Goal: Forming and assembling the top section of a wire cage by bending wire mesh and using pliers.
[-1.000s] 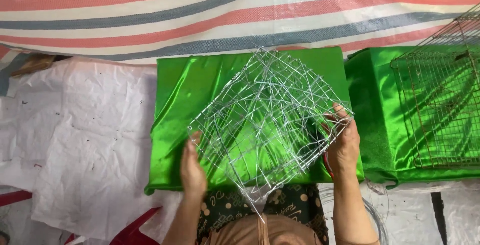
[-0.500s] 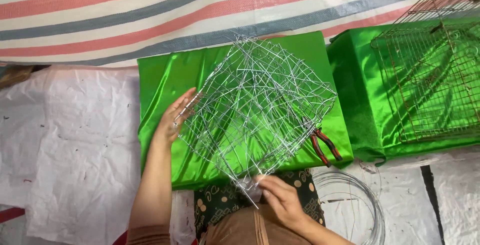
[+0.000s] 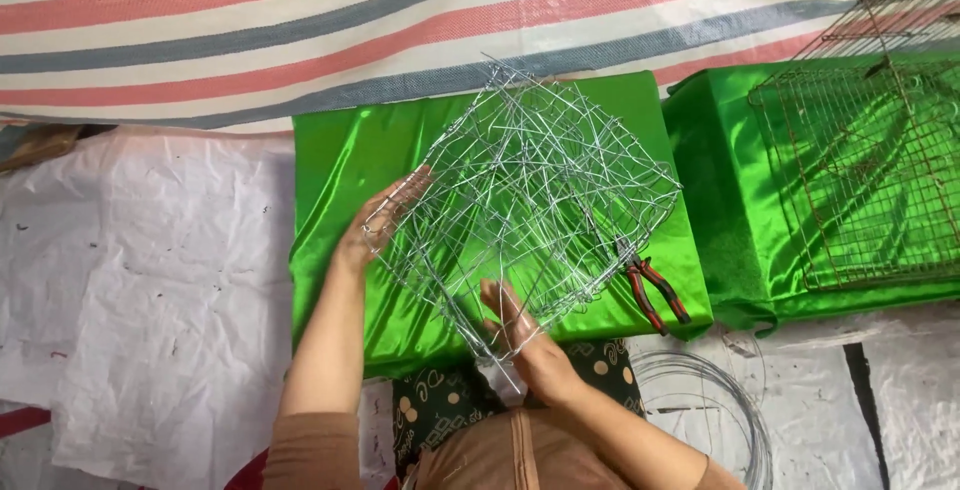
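Observation:
A silver wire mesh cage (image 3: 530, 190) rests tilted on a block covered in shiny green cloth (image 3: 340, 160). My left hand (image 3: 385, 220) presses flat against the cage's left side, fingers spread on the wires. My right hand (image 3: 520, 335) holds the cage's near bottom corner, fingers laid along the mesh. Red-handled pliers (image 3: 655, 290) lie on the green cloth just right of the cage, touching neither hand.
A second green-covered block (image 3: 720, 170) on the right carries a darker rusty wire grid cage (image 3: 865, 180). A coil of bare wire (image 3: 710, 415) lies on the white sheet at lower right. Behind is a striped tarpaulin (image 3: 300, 30). White crumpled sheeting (image 3: 130, 280) covers the left.
The cage has turned on the green block. My right hand left its right side for the near bottom corner, uncovering the pliers. My left hand shifted up along the left side.

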